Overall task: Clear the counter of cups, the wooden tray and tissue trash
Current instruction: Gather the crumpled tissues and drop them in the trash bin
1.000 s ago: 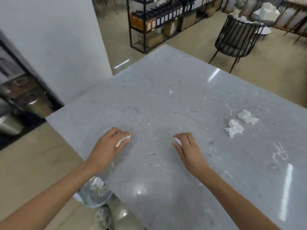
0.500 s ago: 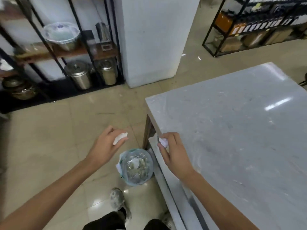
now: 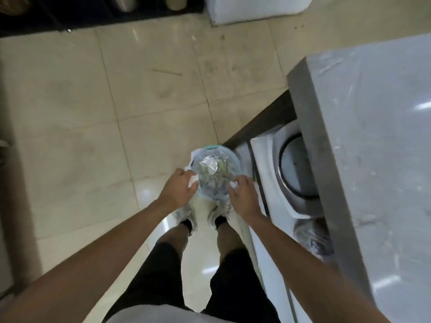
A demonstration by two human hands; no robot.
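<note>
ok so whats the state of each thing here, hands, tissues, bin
left hand: above the bin's left rim, grips a tissue
left tissue: pinched in fingers
right hand: above the bin's right rim, grips a tissue
right tissue: pinched
bin: open, bag-lined, holds trash

We see a beige tiled floor [image 3: 98, 94] under 2 grey sneakers [image 3: 184, 213] and black trousers [image 3: 158, 276]. A bin lined with clear plastic [image 3: 215, 173] stands just beside a white shelf [image 3: 263, 155] holding a round steel lid [image 3: 296, 173]. A white pillar base [image 3: 256, 8] stands at the far side.
</note>
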